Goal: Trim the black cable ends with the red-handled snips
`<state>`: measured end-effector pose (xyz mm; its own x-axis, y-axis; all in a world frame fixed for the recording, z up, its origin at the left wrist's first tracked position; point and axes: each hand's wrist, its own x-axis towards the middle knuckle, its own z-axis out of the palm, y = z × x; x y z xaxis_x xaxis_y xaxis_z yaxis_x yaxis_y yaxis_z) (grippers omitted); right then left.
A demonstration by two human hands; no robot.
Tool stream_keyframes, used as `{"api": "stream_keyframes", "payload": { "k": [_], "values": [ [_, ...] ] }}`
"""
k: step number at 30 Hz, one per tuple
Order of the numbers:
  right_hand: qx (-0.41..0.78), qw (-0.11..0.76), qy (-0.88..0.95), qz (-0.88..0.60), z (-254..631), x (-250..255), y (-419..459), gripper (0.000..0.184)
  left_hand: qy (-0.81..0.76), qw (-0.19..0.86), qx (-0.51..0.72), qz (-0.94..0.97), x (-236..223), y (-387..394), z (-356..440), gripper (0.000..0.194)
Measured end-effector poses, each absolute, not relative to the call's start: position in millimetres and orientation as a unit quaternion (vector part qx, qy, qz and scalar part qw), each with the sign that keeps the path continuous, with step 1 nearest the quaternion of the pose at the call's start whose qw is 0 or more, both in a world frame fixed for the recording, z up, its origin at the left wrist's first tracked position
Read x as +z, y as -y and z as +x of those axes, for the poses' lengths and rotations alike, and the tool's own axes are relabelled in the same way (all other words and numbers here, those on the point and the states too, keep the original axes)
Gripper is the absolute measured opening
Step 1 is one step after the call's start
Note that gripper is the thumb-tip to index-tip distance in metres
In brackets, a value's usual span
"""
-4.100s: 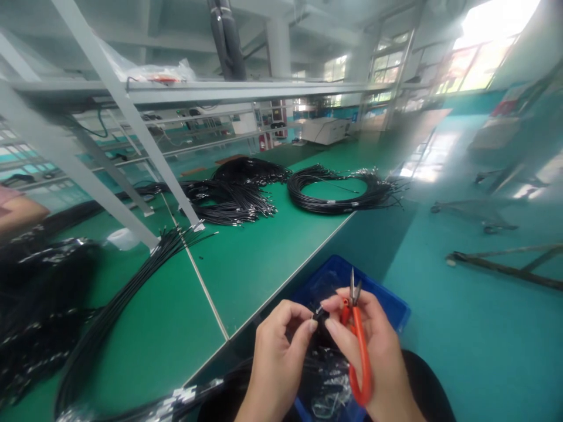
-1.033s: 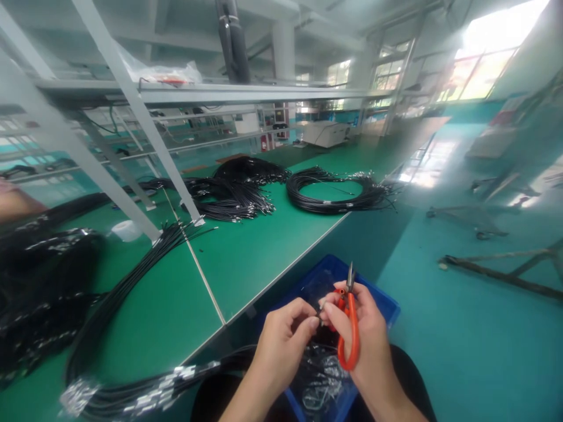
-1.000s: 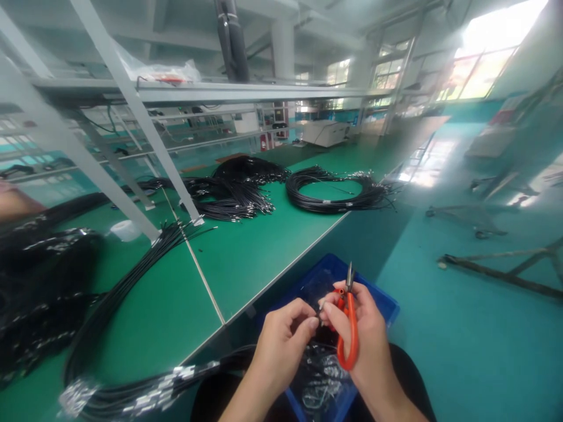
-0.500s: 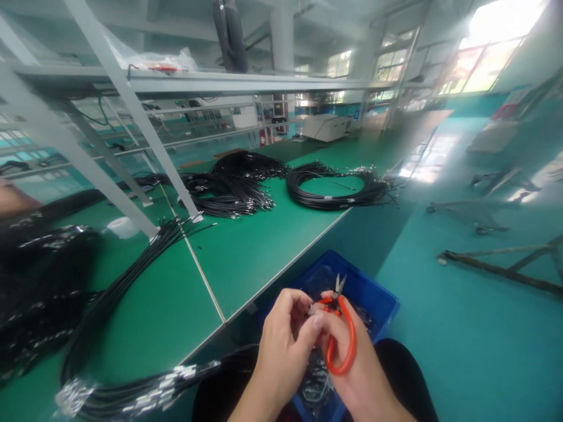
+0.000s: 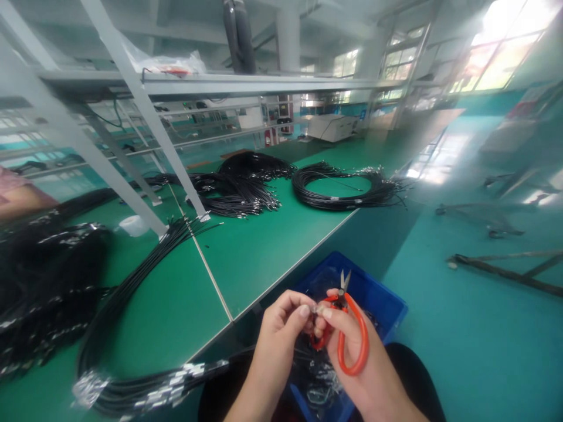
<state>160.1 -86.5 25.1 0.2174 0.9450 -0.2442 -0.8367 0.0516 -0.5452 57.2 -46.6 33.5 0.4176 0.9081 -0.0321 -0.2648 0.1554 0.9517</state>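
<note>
- Red-handled scissors point(image 5: 342, 292) lie in the right hand point(image 5: 352, 340), blades parted in a narrow V and pointing to 12 o'clock; the palm and fingers are closed around their handles.
- Thumb and fingertips of the left hand point(image 5: 281, 331) are pinched together on a small pale piece point(image 5: 314, 309), too small to identify; the right thumb and finger meet it from 3 o'clock.
- Beneath both hands sits a blue plastic crate point(image 5: 389, 305), its far corner at 12 o'clock and another at 2; clear plastic wrapping point(image 5: 323, 375) shows inside it at 6 o'clock.
- From 8 o'clock, a black cable bundle point(image 5: 132, 275) with silvery-white bands curves around across the green tabletop point(image 5: 264, 246) to 10 o'clock, its loose ends beside a shelf leg.
- At 12 o'clock, near the table's edge, lies a round coil of black cables point(image 5: 334, 203); a heap of cables with shiny tips point(image 5: 246, 202) lies at 11.
- Farther out at 9 o'clock is a blurred dark cable pile point(image 5: 48, 293), with another person's arm point(image 5: 21, 199) at 10.
</note>
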Motion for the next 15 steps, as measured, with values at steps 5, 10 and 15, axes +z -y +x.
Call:
{"api": "stream_keyframes", "payload": {
  "k": [5,10,15],
  "values": [
    [0.619,0.722,0.08,-0.299,161.4,28.8,85.3,0.018,-0.315,0.691,0.435,0.483,38.8,44.6,57.9,0.009],
    [0.622,0.721,0.053,-0.301,160.4,28.8,83.2,0.018,-0.347,0.654,0.427,0.518,40.4,43.5,55.5,0.005],
    [0.619,0.722,0.061,-0.303,159.1,31.8,82.9,0.015,-0.32,0.685,0.408,0.512,39.8,41.2,56.0,0.009]
  ]
}}
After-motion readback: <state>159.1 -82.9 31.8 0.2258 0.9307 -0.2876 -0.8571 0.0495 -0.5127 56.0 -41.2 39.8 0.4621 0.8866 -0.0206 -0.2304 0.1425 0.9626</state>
